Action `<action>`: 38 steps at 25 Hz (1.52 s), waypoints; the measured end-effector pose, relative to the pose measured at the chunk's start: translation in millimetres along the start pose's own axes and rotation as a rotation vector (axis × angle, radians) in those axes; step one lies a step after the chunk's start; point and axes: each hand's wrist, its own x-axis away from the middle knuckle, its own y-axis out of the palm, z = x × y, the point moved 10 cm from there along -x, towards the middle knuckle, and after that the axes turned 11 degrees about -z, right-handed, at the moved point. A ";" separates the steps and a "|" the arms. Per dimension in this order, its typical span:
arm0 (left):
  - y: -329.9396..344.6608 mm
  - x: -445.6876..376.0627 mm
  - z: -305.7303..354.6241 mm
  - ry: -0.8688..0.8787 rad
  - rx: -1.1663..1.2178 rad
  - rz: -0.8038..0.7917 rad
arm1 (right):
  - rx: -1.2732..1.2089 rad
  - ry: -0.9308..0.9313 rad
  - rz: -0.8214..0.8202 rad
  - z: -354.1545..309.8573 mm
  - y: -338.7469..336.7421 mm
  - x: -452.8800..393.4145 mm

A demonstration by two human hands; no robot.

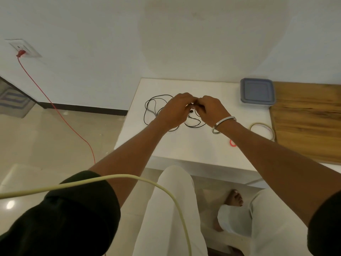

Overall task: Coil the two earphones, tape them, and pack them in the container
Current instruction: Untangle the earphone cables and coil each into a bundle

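white table (pixel 193 145): both hands' grip pinches black earphone cable (pixel 150 108)

A plain white wall (pixel 110 34) carries a socket plate (pixel 23 48) with a red plug and cord (pixel 55 108) trailing down to the glossy beige tiled floor (pixel 46 145). A dark skirting board (pixel 83 108) runs along the wall's base. The white tabletop (pixel 184 145) adjoins a wooden surface (pixel 310 122).

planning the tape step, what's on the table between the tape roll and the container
Head view: nothing; bare white table lies between the tape roll and the container.
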 end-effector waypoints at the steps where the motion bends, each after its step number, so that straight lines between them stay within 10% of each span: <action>1: 1.6 -1.8 -0.4 -0.018 -0.055 -0.037 | 0.016 -0.017 -0.008 -1.7 -1.6 -0.4; 15: -17.7 25.7 -66.1 -0.351 -0.188 0.007 | -0.024 -0.046 0.037 23.1 -39.5 10.1; 21: 16.8 3.1 -13.7 -0.175 0.156 -0.150 | 0.068 -0.116 -0.021 -1.6 -24.4 -1.0; 29: -8.7 6.1 -17.3 -0.171 0.108 0.036 | 0.074 -0.060 -0.045 6.3 -25.7 0.8; 38: -21.1 42.0 -81.4 -0.516 -0.064 0.121 | 0.110 -0.024 -0.044 30.9 -40.7 12.5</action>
